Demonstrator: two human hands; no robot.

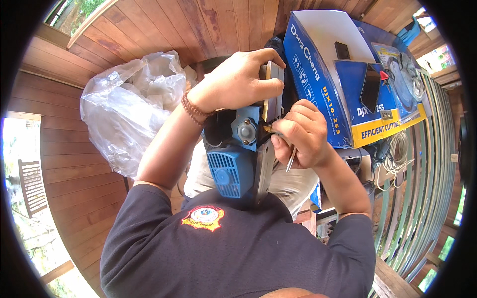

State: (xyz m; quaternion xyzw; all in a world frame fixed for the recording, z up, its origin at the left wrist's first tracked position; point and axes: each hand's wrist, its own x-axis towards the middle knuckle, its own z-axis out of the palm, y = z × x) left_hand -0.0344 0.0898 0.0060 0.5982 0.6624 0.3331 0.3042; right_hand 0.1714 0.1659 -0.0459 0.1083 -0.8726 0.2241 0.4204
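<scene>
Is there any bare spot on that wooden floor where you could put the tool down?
Bare boards lie beyond the clear plastic bag, up to the blue carton, and more on the bag's near left. It is crowded in the middle: the left hand steadies the blue power tool, the right hand works beside it, and a coiled cord lies by the carton.

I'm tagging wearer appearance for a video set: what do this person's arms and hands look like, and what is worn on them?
Both arms are bare from the short sleeves of a dark navy shirt down to the fingers; no gloves. The left hand has a brown beaded bracelet wound round the wrist in a couple of strands. The right hand and its wrist carry nothing: no watch, no ring visible.
</scene>
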